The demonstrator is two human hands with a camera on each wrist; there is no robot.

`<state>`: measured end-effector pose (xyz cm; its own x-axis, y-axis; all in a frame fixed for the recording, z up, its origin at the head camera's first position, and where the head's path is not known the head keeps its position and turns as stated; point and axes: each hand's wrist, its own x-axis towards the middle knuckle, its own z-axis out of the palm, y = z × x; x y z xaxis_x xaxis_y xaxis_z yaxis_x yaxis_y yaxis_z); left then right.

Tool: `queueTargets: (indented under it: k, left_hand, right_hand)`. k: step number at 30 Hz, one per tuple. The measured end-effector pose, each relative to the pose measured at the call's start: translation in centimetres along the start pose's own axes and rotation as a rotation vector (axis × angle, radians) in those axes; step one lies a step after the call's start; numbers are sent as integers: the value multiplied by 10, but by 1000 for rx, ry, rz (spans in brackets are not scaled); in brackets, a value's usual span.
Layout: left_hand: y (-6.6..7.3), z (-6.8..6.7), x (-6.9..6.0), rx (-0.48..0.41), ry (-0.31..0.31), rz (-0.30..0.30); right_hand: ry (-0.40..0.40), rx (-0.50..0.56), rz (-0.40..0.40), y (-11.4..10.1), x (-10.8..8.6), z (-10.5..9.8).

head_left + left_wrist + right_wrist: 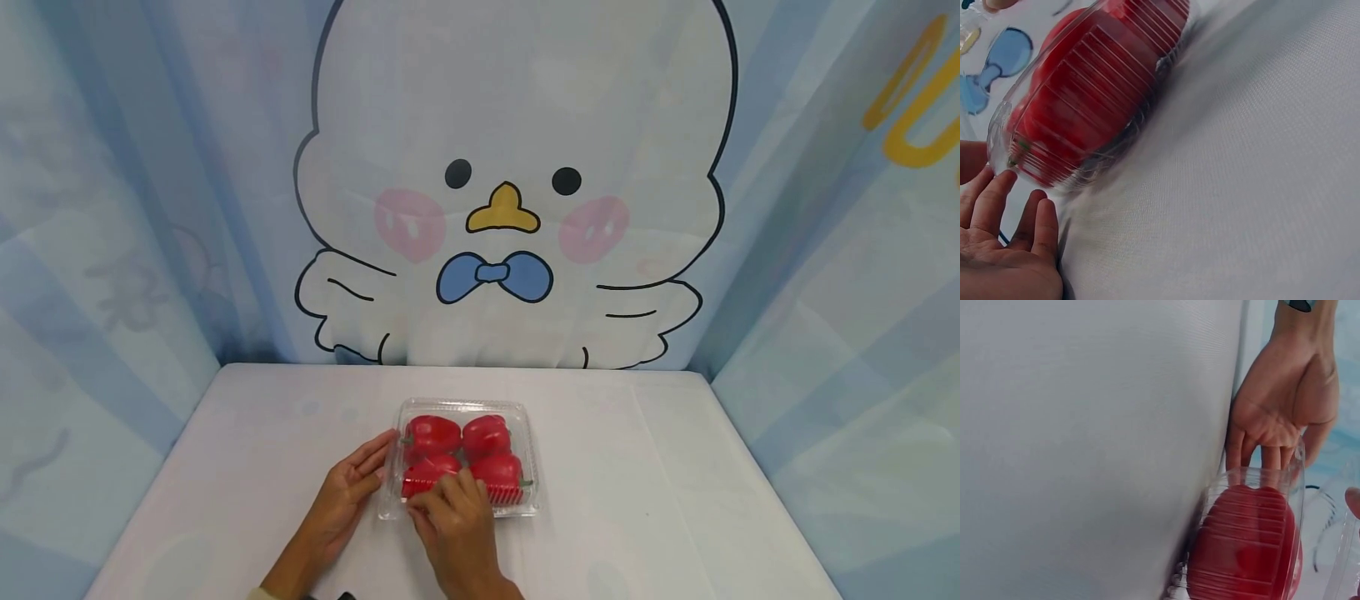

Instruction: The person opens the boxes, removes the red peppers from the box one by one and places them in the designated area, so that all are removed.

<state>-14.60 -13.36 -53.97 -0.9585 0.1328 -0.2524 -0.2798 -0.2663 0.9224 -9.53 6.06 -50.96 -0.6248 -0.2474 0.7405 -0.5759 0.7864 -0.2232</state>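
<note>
A clear plastic box sits near the table's front, with several red bell peppers inside. Along the box's left side my left hand lies with fairly straight fingers, fingertips touching the wall; the left wrist view shows its thumb above them by the box corner. My right hand is over the front edge, fingers bent, and it seems to pinch the clear lid. In the right wrist view the lid stands apart from the box rim, with only fingertips of the right hand showing at the frame edge.
A white cloth covers the table. Behind it hangs a curtain printed with a cartoon bird, and pale blue fabric flanks both sides. A dark band is on the left wrist.
</note>
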Motion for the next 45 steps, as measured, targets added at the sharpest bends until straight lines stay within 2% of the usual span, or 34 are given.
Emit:
queueTargets:
  k: [13, 23, 30, 35, 45]
  left_hand:
    - [-1, 0, 1, 16, 19, 1]
    - [0, 0, -1, 27, 33, 6]
    - [-1, 2, -2, 31, 44, 8]
    - [-1, 4, -1, 10, 57, 7]
    - [-3, 5, -1, -5, 70, 11]
  right_hand:
    - [29, 129, 52, -1, 13, -9]
    - [19, 197, 104, 1, 25, -17]
    - [-16, 301, 193, 2, 33, -21]
    - [-41, 326, 232, 3, 37, -24]
    - [-31, 363, 269, 4, 43, -26]
